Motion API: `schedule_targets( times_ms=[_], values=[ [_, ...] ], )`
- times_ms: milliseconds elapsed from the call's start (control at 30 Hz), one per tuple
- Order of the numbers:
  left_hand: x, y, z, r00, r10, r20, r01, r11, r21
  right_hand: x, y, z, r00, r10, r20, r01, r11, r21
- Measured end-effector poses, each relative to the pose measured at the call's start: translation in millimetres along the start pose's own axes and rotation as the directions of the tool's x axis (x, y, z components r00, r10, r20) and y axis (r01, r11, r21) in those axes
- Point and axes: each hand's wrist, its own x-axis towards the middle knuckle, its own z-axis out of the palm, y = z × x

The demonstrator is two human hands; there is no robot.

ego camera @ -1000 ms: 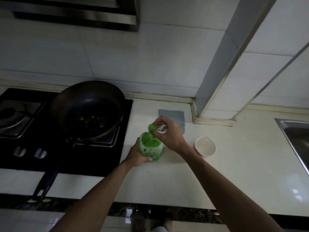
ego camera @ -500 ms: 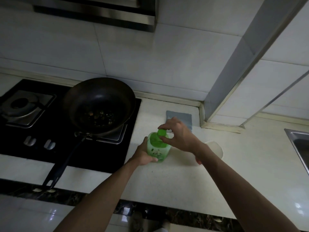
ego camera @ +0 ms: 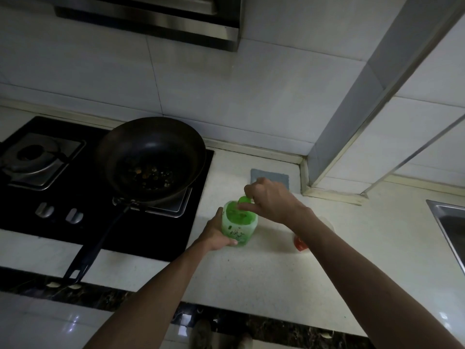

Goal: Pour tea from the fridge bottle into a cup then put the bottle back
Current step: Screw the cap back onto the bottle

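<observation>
Now R hand (ego camera: 270, 200) is pinching the small green cap (ego camera: 243, 199), still twisting; L hand (ego camera: 217, 231) is gripping the green plastic tea bottle (ego camera: 239, 224) mid-counter. Pouring comes next.

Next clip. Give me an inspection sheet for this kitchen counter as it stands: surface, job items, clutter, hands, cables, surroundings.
Surface: pale counter, dim light, no spills seen.
Job's things: green bottle upright on the counter; green cap at its mouth; cup mostly hidden behind the right forearm.
Clutter: grey cloth by the wall.
Hands: left hand has its grip around the bottle; right hand pinches the cap.
Cables: nothing seen.
Surroundings: pan with food bits on the stove; sink at right.
</observation>
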Motion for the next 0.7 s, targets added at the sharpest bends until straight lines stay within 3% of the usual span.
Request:
schedule_targets(
  times_ms=[133,200,300,433,567,700],
  values=[
    [-0.2,0.8,-0.2,1.0,0.0,0.004,0.0,1.0,0.011,-3.5,3.2,7.2,0.993,0.086,-0.085,-0.087,0.996,-0.007],
    [0.2,0.4,0.4,1.0,-0.003,0.001,0.003,1.0,0.008,-5.7,7.6,8.7,0.991,0.035,-0.129,-0.031,0.999,0.036],
    [0.5,-0.4,0.9,1.0,-0.008,-0.005,0.008,1.0,0.001,-6.2,13.4,9.5,0.994,-0.108,-0.029,0.111,0.987,0.119],
    [0.9,-0.4,1.1,1.0,-0.005,-0.006,0.005,1.0,0.008,-2.9,11.9,12.9,0.983,-0.183,-0.003,0.183,0.979,0.086],
    [0.5,0.0,1.6,1.0,-0.001,-0.007,0.001,1.0,0.0,-1.7,7.4,13.2,0.994,-0.107,-0.036,0.11,0.99,0.082],
    [0.4,-1.5,1.1,1.0,0.0,-0.008,0.0,1.0,-0.003,5.6,-1.6,22.8,0.997,0.021,-0.07,-0.026,0.997,-0.076]
  ],
)
